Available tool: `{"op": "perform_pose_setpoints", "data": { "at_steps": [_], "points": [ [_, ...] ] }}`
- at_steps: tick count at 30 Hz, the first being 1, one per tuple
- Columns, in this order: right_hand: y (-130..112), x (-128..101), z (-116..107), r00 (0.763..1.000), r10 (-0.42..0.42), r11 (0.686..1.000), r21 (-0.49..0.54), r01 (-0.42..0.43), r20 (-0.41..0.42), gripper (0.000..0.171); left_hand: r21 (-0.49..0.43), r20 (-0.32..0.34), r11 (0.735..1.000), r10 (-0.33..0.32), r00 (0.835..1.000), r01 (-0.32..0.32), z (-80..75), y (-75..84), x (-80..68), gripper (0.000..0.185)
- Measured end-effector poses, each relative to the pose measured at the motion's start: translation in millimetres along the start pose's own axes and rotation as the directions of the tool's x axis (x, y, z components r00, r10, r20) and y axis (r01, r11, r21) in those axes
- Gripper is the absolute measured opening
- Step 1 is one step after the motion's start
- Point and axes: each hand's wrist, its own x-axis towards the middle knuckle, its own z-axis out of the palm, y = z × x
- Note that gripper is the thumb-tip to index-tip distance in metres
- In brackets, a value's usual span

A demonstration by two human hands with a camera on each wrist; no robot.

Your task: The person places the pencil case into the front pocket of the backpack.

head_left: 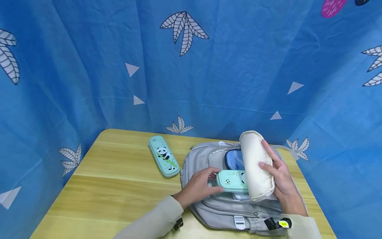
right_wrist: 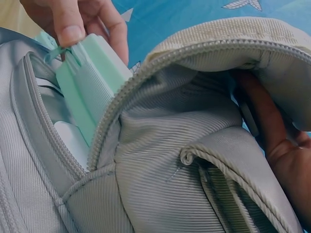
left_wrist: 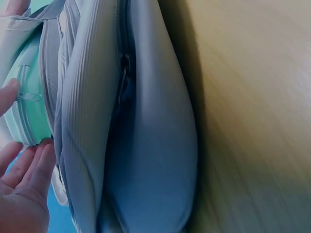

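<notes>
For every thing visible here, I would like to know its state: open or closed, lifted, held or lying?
Grey backpack, lying flat, front pocket open
Cream flap, held up by the right fingers
Held mint pencil case, looks closed, partly inside the pocket, gripped by the left fingers
Other mint pencil case, closed, lying on the table
Blue pouch, partly hidden by the flap, closure unclear

The table (head_left: pixel 116 186) spans the lower part of the frame, a curtain (head_left: pixel 191 83) behind it. The backpack (head_left: pixel 218 210) lies on it at lower right, a loose pencil case (head_left: pixel 163 156) just to its left. A second pencil case (head_left: pixel 230 181) sits partly in the backpack's pocket, between the left hand (head_left: pixel 198 186) and the flap (head_left: pixel 256 169); a pouch (head_left: pixel 234 159) lies just behind it. The right hand (head_left: pixel 282 177) is at the flap's right.
</notes>
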Motion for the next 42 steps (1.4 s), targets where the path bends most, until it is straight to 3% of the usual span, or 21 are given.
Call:
{"op": "perform_pose_setpoints", "data": {
  "at_steps": [11, 20, 42],
  "points": [
    [3, 1, 4, 0.999, -0.048, 0.999, -0.002, 0.048, 0.023, 0.080, -0.025, 0.002, 1.000, -0.005, 1.000, 0.005, 12.9, 5.9, 8.5, 0.067],
    [4, 2, 8, 0.999, -0.036, 0.999, -0.010, 0.036, 0.000, 0.082, -0.061, 0.001, 0.998, 0.004, 1.000, -0.004, 22.9, 5.1, 14.1, 0.065],
    [8, 3, 12, 0.999, -0.037, 0.999, 0.025, 0.038, -0.018, 0.081, -0.069, -0.029, 0.997, -0.021, 0.999, 0.018, 32.8, 9.8, 21.9, 0.065]
  ]
}}
